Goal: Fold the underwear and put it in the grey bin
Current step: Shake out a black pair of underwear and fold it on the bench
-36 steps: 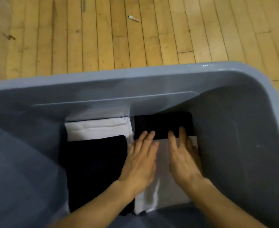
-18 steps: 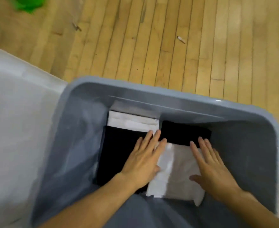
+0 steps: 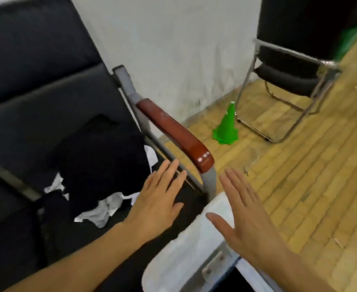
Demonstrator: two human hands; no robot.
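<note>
Reaching with fingers spread and flat, left hand [image 3: 159, 199] and right hand [image 3: 245, 209] are holding nothing, neither grip closing on cloth. Unfolded underwear [image 3: 101, 167] is lying heaped on the black chair seat [image 3: 15, 239], just left of the left hand, presumably the next pick. A pale rim [image 3: 186, 258], possibly the grey bin, is showing below.

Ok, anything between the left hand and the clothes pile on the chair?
Nothing visible. The left hand, empty and open, hovers beside the pile of black and white clothes on the black seat; the armrest stands off to the right.

Dim, even indoor light with soft shadows; motion blur smears the whole view, and wide-angle bending curves the edges.
</note>
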